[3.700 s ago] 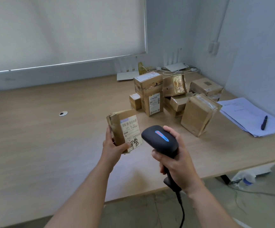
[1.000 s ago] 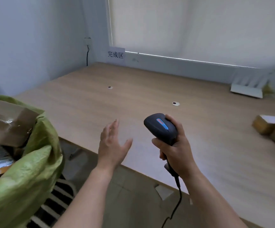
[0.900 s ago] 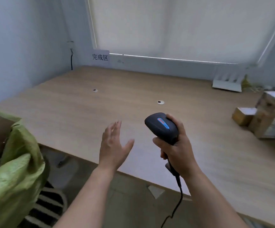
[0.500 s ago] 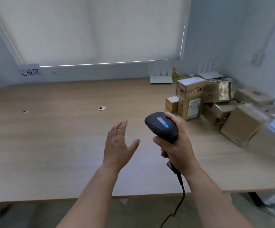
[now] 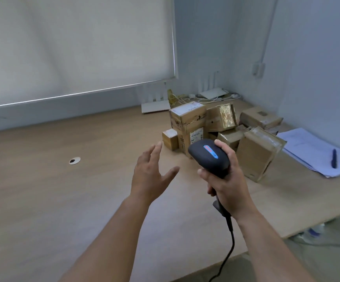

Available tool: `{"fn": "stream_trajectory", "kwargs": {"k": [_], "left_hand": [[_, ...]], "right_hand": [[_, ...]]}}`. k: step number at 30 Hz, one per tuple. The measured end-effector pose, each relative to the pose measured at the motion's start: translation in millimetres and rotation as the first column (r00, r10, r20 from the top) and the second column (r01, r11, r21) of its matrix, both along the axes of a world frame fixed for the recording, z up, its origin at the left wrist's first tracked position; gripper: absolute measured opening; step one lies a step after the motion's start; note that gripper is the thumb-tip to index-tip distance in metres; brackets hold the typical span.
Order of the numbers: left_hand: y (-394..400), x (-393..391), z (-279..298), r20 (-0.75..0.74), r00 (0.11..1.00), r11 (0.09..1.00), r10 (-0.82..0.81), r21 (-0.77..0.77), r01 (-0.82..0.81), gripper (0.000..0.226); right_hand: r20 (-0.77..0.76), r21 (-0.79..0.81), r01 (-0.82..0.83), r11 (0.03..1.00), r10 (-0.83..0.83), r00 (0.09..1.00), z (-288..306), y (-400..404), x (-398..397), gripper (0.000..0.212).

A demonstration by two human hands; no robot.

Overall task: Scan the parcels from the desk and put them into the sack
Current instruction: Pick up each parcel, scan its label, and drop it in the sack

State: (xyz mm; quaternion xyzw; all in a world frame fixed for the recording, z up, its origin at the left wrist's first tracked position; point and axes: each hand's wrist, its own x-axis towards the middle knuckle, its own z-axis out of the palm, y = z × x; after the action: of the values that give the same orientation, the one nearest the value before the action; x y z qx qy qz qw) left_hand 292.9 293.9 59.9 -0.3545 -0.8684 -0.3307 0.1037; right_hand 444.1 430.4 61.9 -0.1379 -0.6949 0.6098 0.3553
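With the left hand (image 5: 151, 176) spread wide and empty and the right hand (image 5: 227, 184) gripping the scanner (image 5: 208, 157), a pile of parcels (image 5: 222, 131) beyond the scanner on the surface (image 5: 63, 200) remains unscanned.

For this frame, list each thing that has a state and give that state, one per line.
Left hand: open, empty, raised over the desk.
Right hand: grips the scanner.
Scanner: held upright, blue light showing.
Parcels: piled on the desk, untouched.
Blind: drawn down.
Pen: lying on the papers.
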Motion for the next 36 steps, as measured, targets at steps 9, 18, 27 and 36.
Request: {"fn": "stream_trajectory", "kwargs": {"k": [9, 18, 27, 36], "left_hand": [[104, -93, 21, 0.049, 0.996, 0.996, -0.072, -0.053, 0.074, 0.087], [190, -186, 26, 0.066, 0.997, 0.964, -0.051, -0.258, 0.066, 0.11], [216, -227, -2, 0.243, 0.97, 0.96, -0.033, -0.261, 0.098, 0.104], [152, -196, -4, 0.2, 0.976, 0.982, -0.079, -0.151, 0.111, 0.108]], "right_hand": [[0.006, -0.016, 0.097, 0.995, -0.096, 0.995, 12, 79, -61, 0.074], [0.066, -0.067, 0.125, 0.99, -0.121, 0.991, -6, 132, -127, 0.074], [0.143, -0.074, 0.138, 0.988, -0.126, 0.982, -29, 148, -160, 0.075], [0.096, -0.108, 0.076, 0.991, -0.065, 0.993, -14, 120, -146, 0.075]]}}
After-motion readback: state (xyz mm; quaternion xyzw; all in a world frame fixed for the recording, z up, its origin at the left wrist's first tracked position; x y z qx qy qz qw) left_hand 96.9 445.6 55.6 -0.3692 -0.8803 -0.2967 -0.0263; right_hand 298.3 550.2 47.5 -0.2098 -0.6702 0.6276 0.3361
